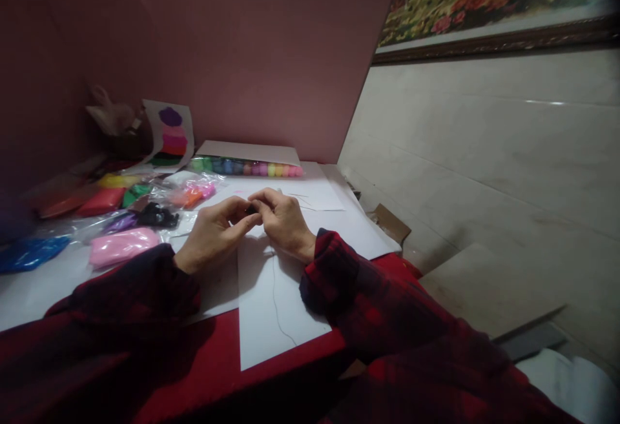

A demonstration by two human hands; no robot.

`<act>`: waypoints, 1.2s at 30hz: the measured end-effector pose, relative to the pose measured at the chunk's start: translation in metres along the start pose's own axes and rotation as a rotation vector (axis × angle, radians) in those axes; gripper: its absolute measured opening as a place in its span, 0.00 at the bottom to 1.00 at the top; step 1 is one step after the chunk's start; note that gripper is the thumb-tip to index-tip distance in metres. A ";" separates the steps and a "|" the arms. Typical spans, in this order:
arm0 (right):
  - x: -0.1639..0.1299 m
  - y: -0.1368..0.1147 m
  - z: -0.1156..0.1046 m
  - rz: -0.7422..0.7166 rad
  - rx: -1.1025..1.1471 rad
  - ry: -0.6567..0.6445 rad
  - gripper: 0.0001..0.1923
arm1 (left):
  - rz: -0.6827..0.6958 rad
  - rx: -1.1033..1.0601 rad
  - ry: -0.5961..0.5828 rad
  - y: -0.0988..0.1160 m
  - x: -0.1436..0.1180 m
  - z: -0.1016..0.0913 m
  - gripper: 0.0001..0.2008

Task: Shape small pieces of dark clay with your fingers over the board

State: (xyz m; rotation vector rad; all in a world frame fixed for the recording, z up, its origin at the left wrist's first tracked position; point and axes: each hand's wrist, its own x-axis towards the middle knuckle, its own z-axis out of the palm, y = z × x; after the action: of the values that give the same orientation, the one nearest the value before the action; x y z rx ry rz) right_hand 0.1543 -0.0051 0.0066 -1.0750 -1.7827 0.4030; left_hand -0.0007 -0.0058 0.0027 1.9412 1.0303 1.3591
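Observation:
My left hand (pixel 216 230) and my right hand (pixel 285 221) meet over the white paper. Between their fingertips is a small lump of black modelling clay (pixel 250 209), mostly covered by the fingers. Both hands are closed in a pinch on it. Below them lies a white sheet (pixel 259 321) with a thin curved dark line drawn on it. Left of my left hand is a pink pack of clay (pixel 123 247), and behind that a bag with black clay (pixel 157 215).
More bagged clay lies at left, including a blue pack (pixel 33 253) and a red pack (pixel 101 201). A row of coloured clay (pixel 252 168) lies by the wall. A painted sheet (pixel 169 133) leans at the back left. The red tablecloth (pixel 213 359) shows along the front edge.

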 end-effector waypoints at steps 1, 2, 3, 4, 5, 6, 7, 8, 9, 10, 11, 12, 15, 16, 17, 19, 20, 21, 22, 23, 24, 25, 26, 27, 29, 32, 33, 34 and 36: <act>0.000 0.000 0.000 0.001 0.004 0.000 0.07 | 0.011 0.024 -0.004 0.000 0.000 0.000 0.11; 0.000 0.000 0.000 0.003 0.012 0.002 0.07 | 0.021 0.052 -0.013 0.000 0.000 0.000 0.11; 0.000 0.001 0.000 0.006 0.022 0.004 0.07 | 0.031 0.081 -0.022 -0.001 0.001 -0.001 0.11; 0.000 0.001 0.001 0.012 0.038 0.003 0.07 | 0.040 0.101 -0.021 -0.001 0.001 -0.001 0.11; 0.000 0.001 0.001 0.021 0.060 -0.001 0.07 | 0.050 0.121 -0.021 -0.001 0.001 -0.002 0.11; 0.000 0.002 0.002 0.033 0.090 -0.007 0.07 | 0.062 0.145 -0.021 -0.002 0.001 -0.002 0.10; 0.000 0.002 0.002 0.048 0.125 -0.014 0.07 | 0.075 0.175 -0.018 -0.002 0.001 -0.003 0.10; 0.000 0.002 0.002 0.062 0.158 -0.020 0.07 | 0.088 0.207 -0.012 -0.002 0.001 -0.003 0.09; 0.000 0.003 0.003 0.076 0.186 -0.024 0.07 | 0.101 0.239 -0.005 -0.002 0.000 -0.003 0.09; 0.000 0.003 0.003 0.088 0.206 -0.023 0.07 | 0.111 0.265 0.002 -0.003 0.000 -0.003 0.08; 0.001 0.003 0.003 0.098 0.217 -0.020 0.07 | 0.117 0.280 0.007 -0.003 0.000 -0.003 0.08; 0.001 0.002 0.003 0.105 0.223 -0.019 0.06 | 0.119 0.281 0.011 -0.004 0.000 -0.002 0.08; 0.001 0.000 0.002 0.133 0.246 -0.033 0.07 | 0.107 0.229 0.020 -0.006 0.000 -0.002 0.09; 0.002 0.000 0.002 0.144 0.260 -0.043 0.08 | 0.096 0.205 0.027 -0.007 0.000 -0.001 0.10; 0.002 -0.001 0.002 0.153 0.275 -0.054 0.09 | 0.080 0.180 0.033 -0.007 0.000 -0.001 0.10; 0.002 -0.001 0.002 0.157 0.296 -0.070 0.09 | 0.034 0.123 0.039 -0.007 0.000 0.000 0.12; 0.002 0.000 0.002 0.153 0.299 -0.073 0.08 | 0.011 0.091 0.039 -0.007 0.000 0.000 0.12; 0.002 0.000 0.002 0.147 0.300 -0.074 0.07 | -0.005 0.059 0.040 -0.007 0.000 0.000 0.12; 0.001 0.000 0.002 0.141 0.299 -0.075 0.06 | -0.013 0.032 0.046 -0.007 0.000 0.000 0.12; 0.001 0.000 0.002 0.135 0.299 -0.075 0.06 | -0.018 0.011 0.052 -0.006 0.000 0.000 0.12; 0.000 0.000 0.003 0.129 0.303 -0.074 0.05 | -0.020 -0.002 0.061 -0.007 0.001 0.000 0.11; 0.000 0.000 0.003 0.123 0.312 -0.070 0.05 | -0.021 -0.007 0.070 -0.007 0.001 0.001 0.11; 0.000 0.000 0.003 0.116 0.323 -0.065 0.05 | -0.021 -0.009 0.079 -0.007 0.001 0.001 0.11; -0.001 0.000 0.004 0.107 0.335 -0.058 0.05 | -0.019 -0.008 0.086 -0.008 0.001 0.001 0.10; -0.001 0.001 0.005 0.089 0.356 -0.045 0.05 | -0.012 -0.008 0.096 -0.009 0.001 0.001 0.10; -0.001 0.002 0.006 0.070 0.398 -0.043 0.06 | -0.011 -0.003 0.096 -0.009 0.002 0.001 0.08; -0.001 0.003 0.007 0.069 0.414 -0.045 0.06 | -0.012 0.000 0.094 -0.009 0.002 0.000 0.08; -0.001 0.003 0.007 0.071 0.426 -0.046 0.06 | -0.012 0.001 0.091 -0.009 0.002 0.000 0.07; -0.001 0.004 0.008 0.074 0.434 -0.049 0.06 | -0.015 -0.004 0.084 -0.008 0.002 0.000 0.07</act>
State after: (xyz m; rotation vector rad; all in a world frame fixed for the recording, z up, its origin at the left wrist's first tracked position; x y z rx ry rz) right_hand 0.1499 -0.0019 -0.0003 -0.8271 -1.6002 0.8258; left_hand -0.0027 0.0002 -0.0029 1.8839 1.0784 1.4439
